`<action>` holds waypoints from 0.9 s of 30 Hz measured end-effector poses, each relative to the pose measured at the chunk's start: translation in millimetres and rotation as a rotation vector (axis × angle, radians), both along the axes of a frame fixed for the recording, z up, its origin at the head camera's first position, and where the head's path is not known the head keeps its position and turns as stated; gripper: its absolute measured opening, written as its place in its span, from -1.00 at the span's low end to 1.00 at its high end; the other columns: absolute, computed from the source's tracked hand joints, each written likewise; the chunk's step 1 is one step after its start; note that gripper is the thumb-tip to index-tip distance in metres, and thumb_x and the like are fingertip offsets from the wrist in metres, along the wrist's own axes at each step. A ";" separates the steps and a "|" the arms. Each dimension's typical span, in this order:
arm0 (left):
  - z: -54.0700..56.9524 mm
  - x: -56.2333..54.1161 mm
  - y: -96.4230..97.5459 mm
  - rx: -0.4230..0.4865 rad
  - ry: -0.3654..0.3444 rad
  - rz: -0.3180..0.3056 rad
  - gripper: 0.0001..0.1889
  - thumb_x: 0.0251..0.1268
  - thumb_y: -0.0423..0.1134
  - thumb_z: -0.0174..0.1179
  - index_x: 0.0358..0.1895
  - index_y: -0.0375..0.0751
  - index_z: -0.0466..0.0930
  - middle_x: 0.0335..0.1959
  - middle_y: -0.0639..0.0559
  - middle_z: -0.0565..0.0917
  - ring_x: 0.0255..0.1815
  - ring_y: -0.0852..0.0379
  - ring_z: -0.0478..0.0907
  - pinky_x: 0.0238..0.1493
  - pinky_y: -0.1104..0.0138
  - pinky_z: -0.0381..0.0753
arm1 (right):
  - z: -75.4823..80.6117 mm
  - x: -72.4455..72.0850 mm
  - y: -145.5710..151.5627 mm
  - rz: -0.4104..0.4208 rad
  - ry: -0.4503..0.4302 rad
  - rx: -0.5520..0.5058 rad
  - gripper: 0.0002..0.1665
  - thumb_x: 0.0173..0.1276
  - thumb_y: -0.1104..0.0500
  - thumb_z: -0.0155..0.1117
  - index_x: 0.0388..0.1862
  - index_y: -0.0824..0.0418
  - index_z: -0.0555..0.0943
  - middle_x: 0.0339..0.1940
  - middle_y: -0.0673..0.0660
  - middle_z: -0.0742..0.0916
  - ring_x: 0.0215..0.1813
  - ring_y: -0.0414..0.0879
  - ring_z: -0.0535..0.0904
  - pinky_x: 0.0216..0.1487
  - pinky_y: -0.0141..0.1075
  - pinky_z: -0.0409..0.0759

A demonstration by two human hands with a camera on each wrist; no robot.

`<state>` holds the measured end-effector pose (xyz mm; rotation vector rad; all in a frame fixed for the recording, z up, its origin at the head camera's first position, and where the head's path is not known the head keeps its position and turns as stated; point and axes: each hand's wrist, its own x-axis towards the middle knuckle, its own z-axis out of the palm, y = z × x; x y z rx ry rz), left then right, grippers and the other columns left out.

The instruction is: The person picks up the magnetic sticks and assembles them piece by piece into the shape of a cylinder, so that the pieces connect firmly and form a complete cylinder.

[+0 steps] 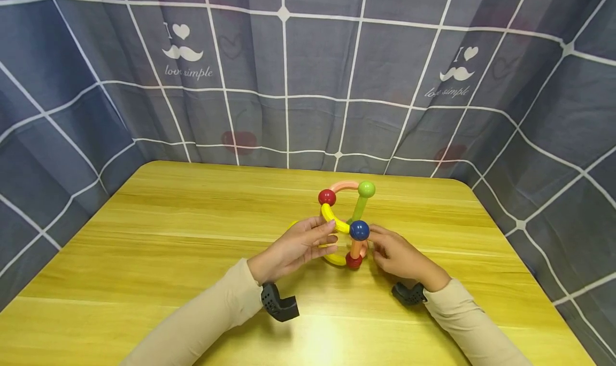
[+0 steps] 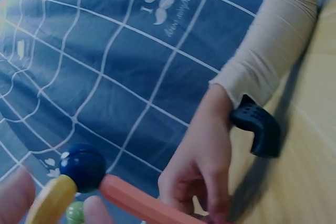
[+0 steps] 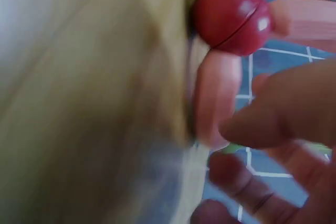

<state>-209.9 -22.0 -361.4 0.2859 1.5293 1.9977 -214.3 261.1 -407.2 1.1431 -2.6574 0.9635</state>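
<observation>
A frame of magnetic building sticks and balls stands on the table between the hands. Along its top are a red ball [image 1: 327, 197], a pink curved stick [image 1: 345, 185], a green ball [image 1: 367, 189], a yellow curved stick [image 1: 329, 213] and a blue ball [image 1: 359, 230]. My left hand [image 1: 293, 248] pinches that yellow stick between thumb and finger. A straight orange-pink stick [image 1: 355, 248] runs from the blue ball down to a lower red ball [image 3: 231, 17]. My right hand [image 1: 401, 254], fingers apart, is at the lower pink stick [image 3: 216, 95], a fingertip overlapping its end.
The wooden table [image 1: 159, 238] extends around the frame on every side. A grey-blue curtain [image 1: 260, 61] with white lines encloses its back and sides. Black wrist devices [image 1: 280, 303] sit below both hands. A green upright stick [image 1: 359, 208] stands at the frame's back.
</observation>
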 end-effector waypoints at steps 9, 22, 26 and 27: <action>-16.4 9.8 1.0 -0.375 0.394 -0.263 -0.27 0.50 -0.28 0.41 0.60 -0.39 0.29 0.51 -0.31 0.40 0.05 0.06 0.68 0.04 0.29 0.70 | 0.6 -3.1 -0.6 0.009 -0.066 0.076 -0.77 0.46 0.43 0.44 -0.01 0.20 0.83 0.02 0.10 0.78 0.01 -0.06 0.67 0.04 -0.15 0.70; -25.4 11.6 6.5 -0.676 0.832 -0.168 -0.64 0.52 -0.26 0.41 0.23 -0.27 0.55 0.05 -0.09 0.66 -0.03 0.04 0.70 0.00 0.31 0.67 | -1.4 6.8 -18.7 0.016 -0.064 0.035 -0.81 0.43 0.38 0.51 -0.02 0.25 0.83 -0.10 0.07 0.79 -0.17 -0.23 0.62 -0.17 -0.32 0.67; -30.1 9.7 8.0 -0.688 0.962 -0.087 -0.81 0.55 -0.27 0.39 0.01 -0.20 0.56 -0.09 -0.04 0.64 -0.12 0.03 0.66 -0.12 0.33 0.62 | 9.2 9.4 -16.2 0.081 -0.130 -0.019 -0.75 0.46 0.44 0.40 0.05 0.28 0.79 -0.03 0.12 0.82 -0.11 -0.22 0.66 -0.11 -0.31 0.71; -30.6 9.6 8.2 -0.685 0.978 -0.060 -0.82 0.55 -0.28 0.38 -0.02 -0.19 0.56 -0.12 -0.04 0.65 -0.13 0.03 0.66 -0.14 0.33 0.62 | 13.2 9.5 -13.1 0.089 -0.155 -0.031 -0.75 0.45 0.47 0.37 0.03 0.28 0.79 -0.05 0.12 0.82 -0.12 -0.22 0.66 -0.11 -0.30 0.71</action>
